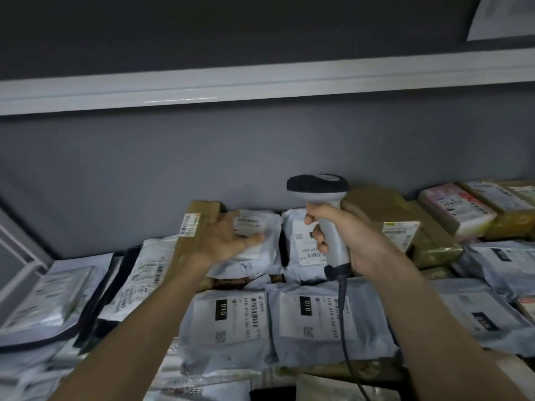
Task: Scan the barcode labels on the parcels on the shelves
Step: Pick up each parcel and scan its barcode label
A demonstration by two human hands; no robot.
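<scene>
Your right hand (347,241) has its fingers (314,219) wrapped tight round the grip of the barcode scanner (327,215). The scanner head sits above your fist and faces left; its cable (344,316) drops from the butt of the handle down across the parcels below.

Your left hand (228,241) is motion-blurred. Its fingers look extended and spread on the white poly mailer (257,247) at the back row, beside the brown carton (192,227); I cannot tell whether they only press it or pinch an edge. No curl is visible.

The mailer's label (250,225) faces up and toward you. The scanner head is just to the right of it and above, not squarely on it. No scan beam is visible, so no read is confirmed on this one.

Progress: nothing in view marks a parcel as scanned, so the done count cannot be read. My judgement is that you're mid-shelf, lining up one label. Plenty is left: the next white mailer (301,241) partly behind your right hand, the two "010" mailers (231,314) in the front row, the flat bags at left (144,273), and the tan and pink parcels at right (454,209). Some labels there lie sideways or tucked under, so expect to turn them with your left hand.
</scene>
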